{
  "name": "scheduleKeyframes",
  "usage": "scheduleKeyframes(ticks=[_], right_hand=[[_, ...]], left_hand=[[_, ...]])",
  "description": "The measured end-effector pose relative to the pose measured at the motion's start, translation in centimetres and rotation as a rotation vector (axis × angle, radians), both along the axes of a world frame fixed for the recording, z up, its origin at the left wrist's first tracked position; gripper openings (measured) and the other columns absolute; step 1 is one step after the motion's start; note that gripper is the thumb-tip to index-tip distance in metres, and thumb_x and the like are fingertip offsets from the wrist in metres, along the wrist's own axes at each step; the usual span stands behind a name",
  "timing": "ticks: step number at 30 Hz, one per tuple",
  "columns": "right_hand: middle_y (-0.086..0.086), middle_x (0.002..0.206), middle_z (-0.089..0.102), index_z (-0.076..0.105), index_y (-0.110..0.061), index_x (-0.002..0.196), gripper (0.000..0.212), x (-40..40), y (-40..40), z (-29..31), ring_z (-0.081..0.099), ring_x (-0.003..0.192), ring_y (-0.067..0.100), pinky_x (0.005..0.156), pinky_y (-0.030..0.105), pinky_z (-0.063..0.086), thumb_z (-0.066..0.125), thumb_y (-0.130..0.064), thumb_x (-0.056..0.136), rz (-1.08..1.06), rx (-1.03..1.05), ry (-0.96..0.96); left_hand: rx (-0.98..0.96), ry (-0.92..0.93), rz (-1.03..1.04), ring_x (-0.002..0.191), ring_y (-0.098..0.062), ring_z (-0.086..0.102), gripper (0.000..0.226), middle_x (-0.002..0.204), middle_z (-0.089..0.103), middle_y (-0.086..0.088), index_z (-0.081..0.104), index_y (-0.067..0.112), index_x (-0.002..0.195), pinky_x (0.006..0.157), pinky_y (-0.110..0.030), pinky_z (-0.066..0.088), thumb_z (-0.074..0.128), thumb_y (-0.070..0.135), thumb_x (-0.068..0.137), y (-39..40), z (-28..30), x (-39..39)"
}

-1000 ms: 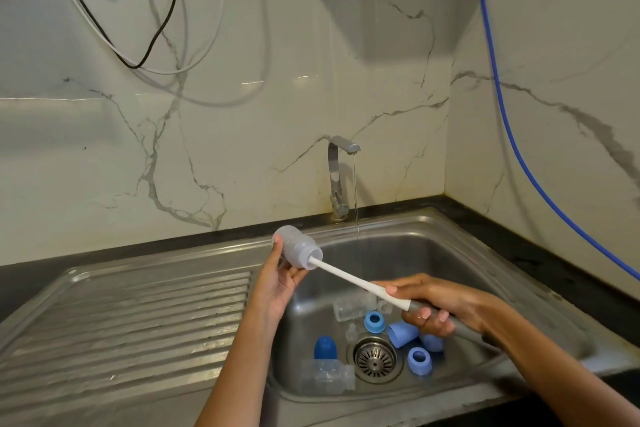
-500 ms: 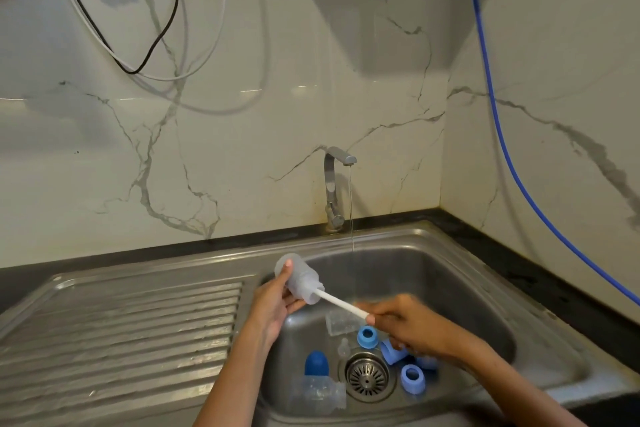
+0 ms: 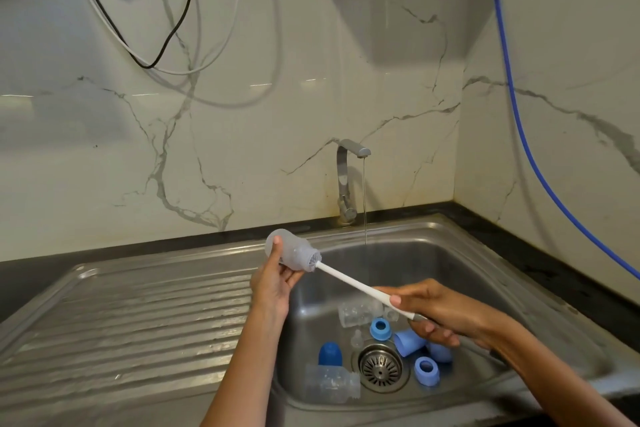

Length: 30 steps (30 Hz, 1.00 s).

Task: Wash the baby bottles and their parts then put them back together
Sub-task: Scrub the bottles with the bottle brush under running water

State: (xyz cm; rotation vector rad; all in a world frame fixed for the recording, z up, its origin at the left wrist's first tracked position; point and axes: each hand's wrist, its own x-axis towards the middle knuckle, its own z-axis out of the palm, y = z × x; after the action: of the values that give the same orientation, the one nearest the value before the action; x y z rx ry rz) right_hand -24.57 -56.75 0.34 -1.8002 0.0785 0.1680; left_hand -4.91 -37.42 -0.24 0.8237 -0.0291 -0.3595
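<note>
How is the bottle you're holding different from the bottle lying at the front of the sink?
The held bottle is up in the left hand with a brush poking inside; the front bottle lies on the sink floor, brush-free. The held one looks cloudy, the other clearer. Both are capless.

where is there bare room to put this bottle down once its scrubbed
The ribbed steel draining board left of the basin is bare. The basin's back, under the tap's thin stream, is free too. It is crowded around the round drain strainer: blue rings, blue caps and two clear plastic bottles lie there.
</note>
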Motion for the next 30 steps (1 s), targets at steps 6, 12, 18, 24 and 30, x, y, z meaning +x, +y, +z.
scheduleKeyframes(ticks=[6, 12, 18, 24, 30], right_hand=[[-0.004, 0.061, 0.050, 0.033, -0.052, 0.139, 0.042, 1.5, 0.1, -1.7, 0.040, 0.052, 0.006, 0.055, 0.023, 0.037, 0.042, -0.038, 0.101, -0.138, -1.015, -0.354], [0.000, 0.068, 0.053, 0.017, -0.047, 0.147, 0.046, 2.1, 1.6, -2.6, 0.044, 0.055, 0.008, 0.056, 0.024, 0.040, 0.031, -0.042, 0.103, -0.183, -1.233, -0.375], [0.006, 0.075, 0.062, 0.023, -0.043, 0.148, 0.045, 2.9, 2.8, -2.9, 0.058, 0.065, 0.020, 0.066, 0.033, 0.047, 0.033, -0.037, 0.104, -0.223, -1.188, -0.388], [-0.007, 0.057, 0.044, 0.054, -0.044, 0.130, 0.033, 2.2, 2.3, -1.7, 0.034, 0.046, 0.006, 0.042, 0.021, 0.033, 0.049, -0.033, 0.100, -0.139, -0.207, -0.165], [0.000, 0.061, 0.032, 0.059, -0.039, 0.127, 0.032, 1.3, 0.1, -0.6, 0.022, 0.043, 0.006, 0.034, 0.015, 0.024, 0.050, -0.031, 0.097, -0.008, 0.284, 0.072]], left_hand=[[0.171, -0.042, 0.195, 0.098, -0.029, 0.066, 0.045, 0.106, 0.064, -0.015, 0.056, 0.001, 0.116, 0.059, -0.033, 0.060, 0.075, 0.021, 0.079, -0.6, 0.1, -0.9], [0.201, -0.064, 0.185, 0.106, -0.031, 0.063, 0.048, 0.115, 0.062, -0.017, 0.054, 0.000, 0.122, 0.065, -0.032, 0.059, 0.073, 0.020, 0.082, -0.7, -0.1, -1.0], [0.135, -0.056, 0.043, 0.099, -0.028, 0.066, 0.031, 0.106, 0.064, -0.015, 0.055, 0.006, 0.107, 0.066, -0.033, 0.060, 0.068, 0.022, 0.085, -1.0, 0.0, -1.5], [0.032, -0.007, -0.091, 0.096, -0.026, 0.064, 0.041, 0.109, 0.062, -0.017, 0.048, 0.003, 0.123, 0.062, -0.032, 0.060, 0.059, 0.027, 0.091, -0.5, -0.3, -1.2], [-0.122, 0.006, -0.058, 0.107, -0.031, 0.062, 0.045, 0.116, 0.060, -0.019, 0.047, 0.004, 0.124, 0.077, -0.043, 0.055, 0.059, 0.030, 0.089, 0.0, 0.5, -0.4]])
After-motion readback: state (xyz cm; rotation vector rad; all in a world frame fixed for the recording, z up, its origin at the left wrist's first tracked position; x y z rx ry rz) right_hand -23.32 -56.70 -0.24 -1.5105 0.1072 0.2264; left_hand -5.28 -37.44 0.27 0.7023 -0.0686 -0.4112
